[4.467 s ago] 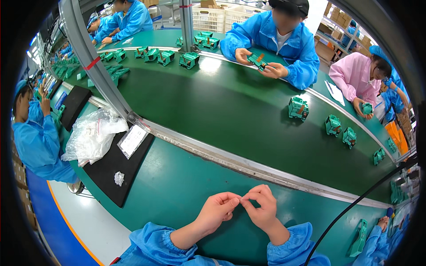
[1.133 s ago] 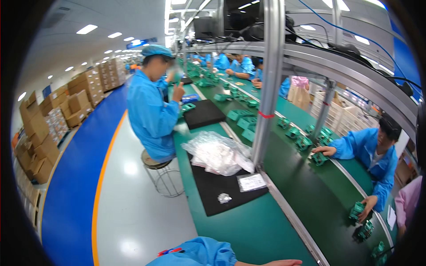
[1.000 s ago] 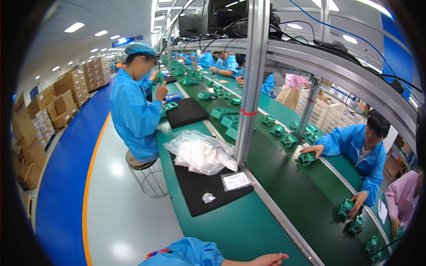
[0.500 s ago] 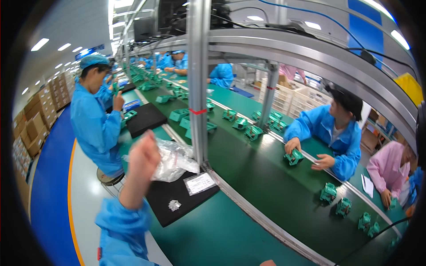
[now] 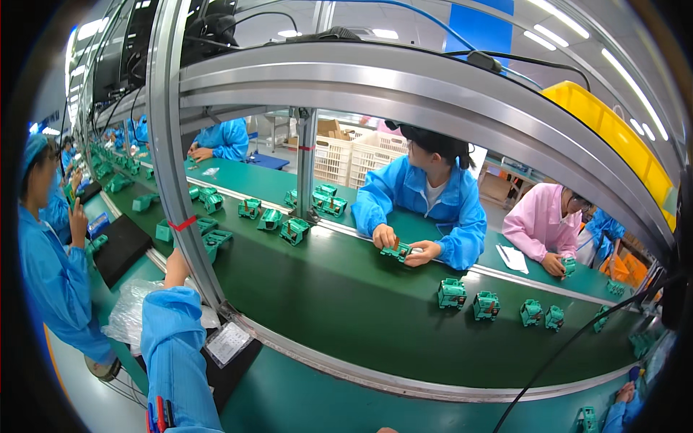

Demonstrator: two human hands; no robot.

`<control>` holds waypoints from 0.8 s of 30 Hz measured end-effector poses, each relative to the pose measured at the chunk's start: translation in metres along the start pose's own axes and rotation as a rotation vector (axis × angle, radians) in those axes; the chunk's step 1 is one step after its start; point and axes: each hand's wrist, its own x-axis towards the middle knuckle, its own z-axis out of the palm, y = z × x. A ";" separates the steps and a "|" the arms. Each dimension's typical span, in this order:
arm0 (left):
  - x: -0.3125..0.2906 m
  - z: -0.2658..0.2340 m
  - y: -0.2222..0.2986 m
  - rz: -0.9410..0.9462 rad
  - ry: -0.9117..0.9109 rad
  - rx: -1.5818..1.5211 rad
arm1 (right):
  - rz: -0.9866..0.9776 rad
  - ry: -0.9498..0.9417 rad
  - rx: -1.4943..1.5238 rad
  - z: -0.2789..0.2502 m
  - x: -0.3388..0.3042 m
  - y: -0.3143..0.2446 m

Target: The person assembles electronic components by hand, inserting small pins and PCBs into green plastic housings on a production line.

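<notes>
The room was spanned at 12 o'clock by a metal frame. A green belt bore the nearest green housing at 9 o'clock, partly hidden, long axis apparently toward 2 o'clock. Left hand, 8 o'clock, and cropped right hand, 6 o'clock: grip could not be determined

Markings check: no wording is legible, 1 white label on the black mat near the foot of the metal post bearing print too small to read, and 1 white sheet on the far bench showing no readable characters.
</notes>
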 end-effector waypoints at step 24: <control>0.060 0.042 -0.127 0.546 0.328 0.278 | 0.013 0.006 0.021 0.008 0.005 0.011</control>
